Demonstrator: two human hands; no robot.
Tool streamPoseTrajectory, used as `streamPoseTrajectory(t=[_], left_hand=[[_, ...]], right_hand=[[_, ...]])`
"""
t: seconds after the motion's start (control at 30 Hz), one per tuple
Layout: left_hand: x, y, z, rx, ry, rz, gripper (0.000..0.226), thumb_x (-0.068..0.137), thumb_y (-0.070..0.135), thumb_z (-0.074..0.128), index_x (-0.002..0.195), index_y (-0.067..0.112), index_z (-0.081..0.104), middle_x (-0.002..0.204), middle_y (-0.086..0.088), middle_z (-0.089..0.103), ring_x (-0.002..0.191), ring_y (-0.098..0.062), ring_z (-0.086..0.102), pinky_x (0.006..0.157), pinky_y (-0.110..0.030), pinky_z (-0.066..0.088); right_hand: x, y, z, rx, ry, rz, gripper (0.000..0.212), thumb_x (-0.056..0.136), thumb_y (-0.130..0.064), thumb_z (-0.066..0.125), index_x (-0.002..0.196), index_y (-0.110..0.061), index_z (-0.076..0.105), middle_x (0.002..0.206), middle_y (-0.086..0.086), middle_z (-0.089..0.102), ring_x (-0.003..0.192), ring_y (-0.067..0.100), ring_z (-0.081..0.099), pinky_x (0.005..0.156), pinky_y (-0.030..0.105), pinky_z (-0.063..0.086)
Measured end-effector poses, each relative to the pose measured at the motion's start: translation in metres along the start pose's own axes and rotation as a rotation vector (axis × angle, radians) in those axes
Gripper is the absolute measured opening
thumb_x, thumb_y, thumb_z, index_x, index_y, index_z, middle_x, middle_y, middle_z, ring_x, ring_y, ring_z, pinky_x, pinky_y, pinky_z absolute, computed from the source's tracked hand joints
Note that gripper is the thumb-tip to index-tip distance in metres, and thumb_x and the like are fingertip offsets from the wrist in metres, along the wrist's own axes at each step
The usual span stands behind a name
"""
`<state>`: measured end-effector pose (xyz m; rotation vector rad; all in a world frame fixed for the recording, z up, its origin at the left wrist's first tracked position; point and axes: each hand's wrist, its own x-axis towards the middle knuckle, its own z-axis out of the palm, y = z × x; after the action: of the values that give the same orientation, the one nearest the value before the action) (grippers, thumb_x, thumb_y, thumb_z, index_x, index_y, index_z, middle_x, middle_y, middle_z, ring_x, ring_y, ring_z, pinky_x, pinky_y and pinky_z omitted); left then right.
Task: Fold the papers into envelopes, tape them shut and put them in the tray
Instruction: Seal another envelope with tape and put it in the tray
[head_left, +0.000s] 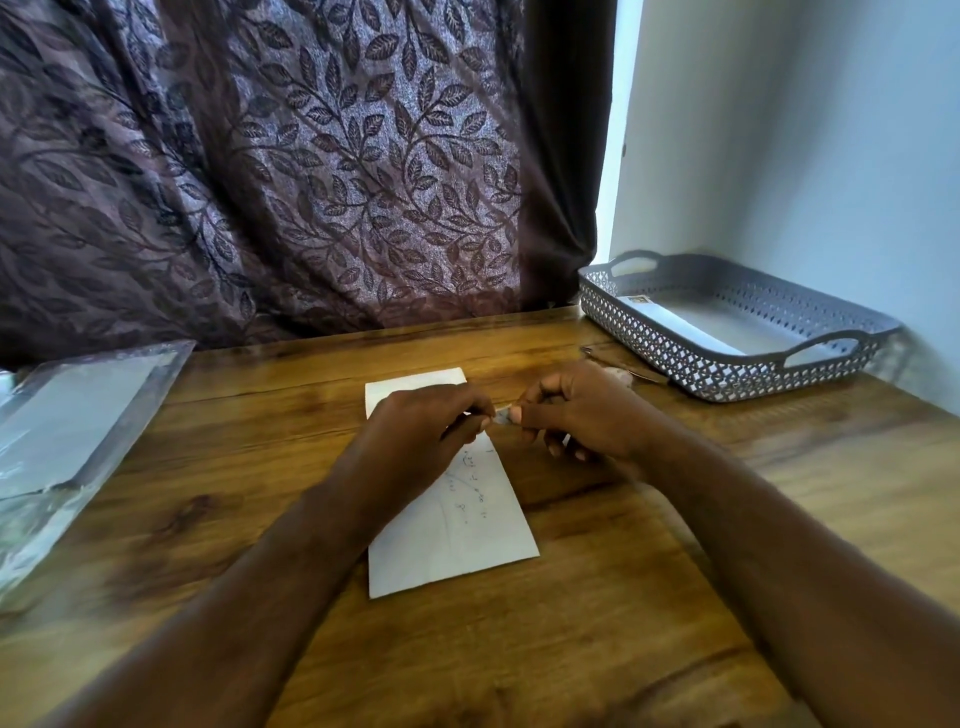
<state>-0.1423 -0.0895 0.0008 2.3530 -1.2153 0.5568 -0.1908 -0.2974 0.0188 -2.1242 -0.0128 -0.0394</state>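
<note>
A folded white paper envelope (457, 525) lies lengthwise on the wooden table (597, 597), faint handwriting showing through it. Both my hands hover over its far half. My left hand (421, 431) and my right hand (576, 415) pinch a small strip of tape (503, 415) between their fingertips, just above the paper. The grey perforated tray (675, 348) stands at the back right, with a white envelope (670, 319) lying inside it. What else my right hand may hold is hidden by its curled fingers.
A clear plastic sleeve with white sheets (67, 426) lies at the table's left edge. A dark leaf-patterned curtain (311, 182) hangs behind the table, and a white wall (805, 156) closes the right side. A thin object (623, 364) lies beside the tray.
</note>
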Motion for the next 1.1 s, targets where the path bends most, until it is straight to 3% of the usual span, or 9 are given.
streamPoseTrajectory(t=[0.13, 0.2, 0.3, 0.43, 0.6, 0.73, 0.93, 1.0, 1.1], left_hand=[[-0.001, 0.000, -0.001, -0.097, -0.030, -0.090, 0.037, 0.094, 0.027, 0.066, 0.129, 0.027, 0.054, 0.121, 0.012, 0.065, 0.102, -0.001, 0.063, 0.080, -0.011, 0.049], [0.003, -0.008, 0.001, -0.068, -0.059, -0.183, 0.054, 0.094, 0.038, 0.064, 0.142, 0.031, 0.041, 0.141, 0.011, 0.055, 0.121, -0.007, 0.054, 0.095, -0.022, 0.047], [0.007, -0.035, 0.005, 0.048, -0.076, -0.356, 0.054, 0.098, 0.043, 0.056, 0.147, 0.029, 0.039, 0.155, 0.005, 0.042, 0.139, -0.016, 0.041, 0.112, -0.032, 0.033], [0.009, -0.066, 0.003, -0.031, -0.117, -0.497, 0.056, 0.100, 0.047, 0.049, 0.151, 0.027, 0.037, 0.158, 0.002, 0.038, 0.141, -0.021, 0.039, 0.114, -0.036, 0.030], [0.009, -0.086, 0.006, 0.033, -0.378, -0.488, 0.094, 0.077, 0.090, 0.017, 0.155, 0.037, 0.024, 0.163, 0.009, 0.027, 0.148, -0.017, 0.029, 0.120, -0.043, 0.023], [0.008, -0.082, 0.014, 0.153, -0.474, -0.481, 0.096, 0.074, 0.087, 0.009, 0.156, 0.038, 0.016, 0.167, 0.010, 0.013, 0.153, -0.013, 0.010, 0.123, -0.053, 0.008], [-0.015, -0.040, 0.011, 0.153, -0.451, -0.431, 0.119, 0.056, 0.097, -0.001, 0.156, 0.036, 0.017, 0.167, 0.009, 0.006, 0.154, -0.013, -0.001, 0.122, -0.048, -0.002], [-0.017, -0.032, 0.005, 0.214, -0.455, -0.407, 0.124, 0.054, 0.103, 0.004, 0.155, 0.034, 0.022, 0.166, 0.006, 0.008, 0.153, -0.020, 0.001, 0.122, -0.049, 0.002], [-0.017, -0.028, 0.001, 0.208, -0.452, -0.424, 0.110, 0.060, 0.097, 0.024, 0.151, 0.035, 0.028, 0.161, 0.003, 0.015, 0.149, -0.026, 0.011, 0.120, -0.052, 0.008]], right_hand=[[0.002, 0.002, 0.004, -0.009, 0.025, -0.003, 0.017, 0.094, -0.023, 0.068, 0.089, -0.007, 0.071, 0.063, -0.002, 0.068, 0.049, 0.007, 0.053, 0.043, 0.021, 0.041], [0.005, 0.010, 0.004, 0.001, 0.094, 0.022, 0.017, 0.095, -0.024, 0.067, 0.088, -0.008, 0.071, 0.068, 0.003, 0.068, 0.050, 0.010, 0.053, 0.043, 0.023, 0.043], [0.010, 0.018, 0.004, -0.008, 0.164, 0.046, 0.018, 0.096, -0.026, 0.066, 0.085, -0.012, 0.069, 0.069, 0.009, 0.068, 0.047, 0.015, 0.054, 0.045, 0.026, 0.047], [0.015, 0.019, 0.011, -0.046, 0.234, 0.005, 0.019, 0.097, -0.026, 0.064, 0.083, -0.013, 0.068, 0.065, 0.007, 0.066, 0.041, 0.014, 0.054, 0.041, 0.026, 0.047], [0.019, 0.017, 0.012, -0.054, 0.262, -0.037, 0.018, 0.099, -0.029, 0.061, 0.089, -0.015, 0.066, 0.071, 0.011, 0.069, 0.037, 0.011, 0.053, 0.037, 0.023, 0.044], [0.024, 0.018, 0.011, -0.044, 0.247, -0.009, 0.017, 0.097, -0.027, 0.063, 0.088, -0.013, 0.068, 0.072, 0.012, 0.069, 0.035, 0.009, 0.048, 0.035, 0.021, 0.039], [0.043, 0.011, 0.016, -0.142, 0.253, 0.048, 0.022, 0.094, -0.029, 0.066, 0.082, -0.011, 0.070, 0.059, 0.001, 0.060, 0.034, 0.007, 0.045, 0.035, 0.021, 0.037], [0.050, 0.005, 0.020, -0.171, 0.226, 0.058, 0.023, 0.094, -0.030, 0.067, 0.082, -0.011, 0.070, 0.060, 0.000, 0.061, 0.036, 0.009, 0.046, 0.036, 0.022, 0.038], [0.060, 0.000, 0.025, -0.194, 0.158, 0.100, 0.026, 0.093, -0.031, 0.067, 0.079, -0.010, 0.069, 0.063, 0.003, 0.061, 0.040, 0.014, 0.047, 0.040, 0.025, 0.039]])
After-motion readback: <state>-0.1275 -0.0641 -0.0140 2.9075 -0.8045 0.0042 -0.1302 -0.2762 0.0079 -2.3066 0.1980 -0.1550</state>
